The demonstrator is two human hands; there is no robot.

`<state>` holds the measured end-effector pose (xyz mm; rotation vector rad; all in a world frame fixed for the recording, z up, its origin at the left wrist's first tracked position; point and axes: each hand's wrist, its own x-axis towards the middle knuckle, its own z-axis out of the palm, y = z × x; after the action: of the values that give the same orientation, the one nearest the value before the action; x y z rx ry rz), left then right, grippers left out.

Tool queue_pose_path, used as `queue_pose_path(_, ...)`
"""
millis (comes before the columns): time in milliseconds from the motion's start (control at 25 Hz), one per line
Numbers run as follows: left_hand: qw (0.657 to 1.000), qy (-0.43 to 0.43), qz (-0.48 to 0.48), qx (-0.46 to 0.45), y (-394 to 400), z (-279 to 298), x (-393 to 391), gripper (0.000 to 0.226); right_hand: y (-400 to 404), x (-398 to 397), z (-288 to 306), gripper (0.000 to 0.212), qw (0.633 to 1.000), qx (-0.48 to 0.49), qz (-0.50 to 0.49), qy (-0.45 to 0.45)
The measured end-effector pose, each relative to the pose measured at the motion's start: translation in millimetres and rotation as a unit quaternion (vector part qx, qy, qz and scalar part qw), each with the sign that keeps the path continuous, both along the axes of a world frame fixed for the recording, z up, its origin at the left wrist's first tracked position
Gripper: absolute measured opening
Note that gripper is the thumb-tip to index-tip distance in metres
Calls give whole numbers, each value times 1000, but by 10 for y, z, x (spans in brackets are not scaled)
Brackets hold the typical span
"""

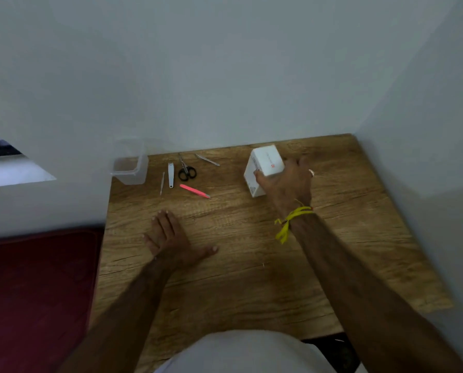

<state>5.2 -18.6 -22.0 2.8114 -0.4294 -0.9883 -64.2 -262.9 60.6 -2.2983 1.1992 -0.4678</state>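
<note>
Worktop [251, 278]: wood-grain board in a wall corner; I view it from above, over the person's lap.
Left hand [172, 238]: nearest item. It lies palm-down and flat on the wood with fingers straight and thumb spread, holding nothing.
Right arm: stretched forward and slightly inward, with a yellow thread [289, 220] tied at the wrist.
Right hand [289, 181]: wrapped over the white box [265, 162], thumb on its left face and fingers curled over the far side (a ring shows on one finger).
White box, location: right of centre, near the back wall, tipped on its near lower edge.
White box, handling: I judge it a light, stiff carton with smooth faces that could slip and dent if squeezed hard.
Best hold: opposite flat faces, low on the body.
Small tools: pink tweezers [194, 191], scissors [186, 170], nail clipper [170, 175] and silver tweezers [207, 159], well left of the box.
Clear tub [130, 168]: at the far left corner.
</note>
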Motion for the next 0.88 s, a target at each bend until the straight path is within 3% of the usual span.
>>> queue_pose_path(360, 999, 40, 7, -12, -2, 72, 31, 159, -438, 881, -47, 79, 998, -55, -6, 28)
queue_pose_path(880, 999, 48, 16, -17, -11, 108, 22, 160, -533, 877, -184, 80, 997, -63, -51, -11)
